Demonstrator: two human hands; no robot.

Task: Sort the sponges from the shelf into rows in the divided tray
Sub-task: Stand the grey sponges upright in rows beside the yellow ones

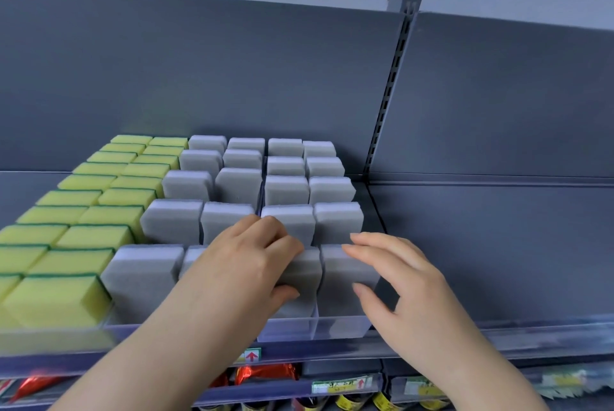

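Observation:
Grey sponges (287, 189) stand upright in several rows inside a clear divided tray (342, 327) on the shelf. Yellow sponges with green backing (96, 236) fill two rows to their left. My left hand (246, 261) grips a front-row grey sponge (304, 281), fingers curled over its top and thumb on its front face. My right hand (398, 281) rests on the neighbouring front-right grey sponge (342, 281), straight fingers on its top edge and thumb on its face.
The grey shelf (481, 244) stretches bare to the right of the tray, with a slotted upright post (392, 85) behind. A lower shelf holds red packets (265, 374) and yellow-labelled bottles (382, 402) behind price labels.

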